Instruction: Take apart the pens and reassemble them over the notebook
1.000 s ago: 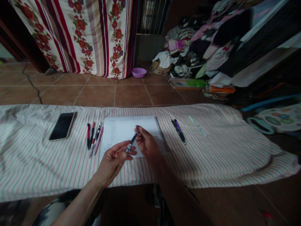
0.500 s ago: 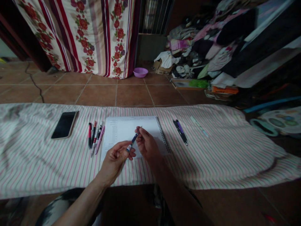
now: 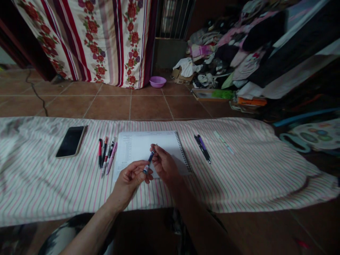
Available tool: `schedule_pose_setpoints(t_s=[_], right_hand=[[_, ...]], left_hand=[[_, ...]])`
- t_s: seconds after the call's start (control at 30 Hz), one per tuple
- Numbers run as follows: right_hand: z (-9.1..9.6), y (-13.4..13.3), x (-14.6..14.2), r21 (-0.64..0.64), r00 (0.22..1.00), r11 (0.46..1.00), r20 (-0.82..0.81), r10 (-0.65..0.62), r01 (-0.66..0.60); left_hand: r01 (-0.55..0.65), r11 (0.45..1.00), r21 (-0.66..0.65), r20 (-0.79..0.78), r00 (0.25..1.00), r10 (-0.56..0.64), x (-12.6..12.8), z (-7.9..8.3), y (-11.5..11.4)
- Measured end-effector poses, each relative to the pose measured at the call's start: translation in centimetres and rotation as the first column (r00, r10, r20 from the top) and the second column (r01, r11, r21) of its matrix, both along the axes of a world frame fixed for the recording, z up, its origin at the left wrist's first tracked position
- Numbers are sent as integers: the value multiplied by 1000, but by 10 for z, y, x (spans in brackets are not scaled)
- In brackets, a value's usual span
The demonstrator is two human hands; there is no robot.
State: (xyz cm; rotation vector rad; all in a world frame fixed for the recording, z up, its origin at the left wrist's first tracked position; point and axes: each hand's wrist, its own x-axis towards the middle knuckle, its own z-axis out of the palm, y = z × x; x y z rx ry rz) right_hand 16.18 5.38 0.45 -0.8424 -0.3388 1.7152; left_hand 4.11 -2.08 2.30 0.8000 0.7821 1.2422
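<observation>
A blue pen (image 3: 150, 157) is held at a slant above the lower part of a spiral notebook (image 3: 143, 140). My left hand (image 3: 132, 175) pinches its lower end between thumb and fingers. At the upper end, my right hand (image 3: 164, 163) closes its fingertips round the pen near the tip. The notebook lies open to a white page with a printed column along its left side and a coil on the right. Left of the notebook lie several pens (image 3: 107, 156), red, black, white and pink. To its right rest a black pen and a purple pen (image 3: 203, 148) side by side.
A phone (image 3: 71, 141) lies at the left on the striped cloth (image 3: 252, 170). A pale patterned strip (image 3: 224, 142) lies at the right. Beyond, on the tiled floor, are a purple basin (image 3: 157, 82), a floral curtain (image 3: 92, 42) and a heap of clothes (image 3: 228, 49).
The pen has turned slightly steeper between my hands, and both hands still grip it. The whole view has shifted slightly; the other things lie as before.
</observation>
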Motion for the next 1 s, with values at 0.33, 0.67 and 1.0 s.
schedule_pose_setpoints(t_s=[0.33, 0.67, 1.0], right_hand=[[-1, -2, -1, 13, 993, 997, 94, 75, -77], [2, -6, -6, 49, 985, 999, 169, -22, 14], [-2, -16, -6, 412, 777, 909, 592, -213, -65]], left_hand=[[67, 998, 1, 29, 997, -67, -4, 2, -2], [136, 991, 17, 47, 989, -137, -9, -4, -3], [130, 991, -21, -54, 990, -131, -5, -9, -6]])
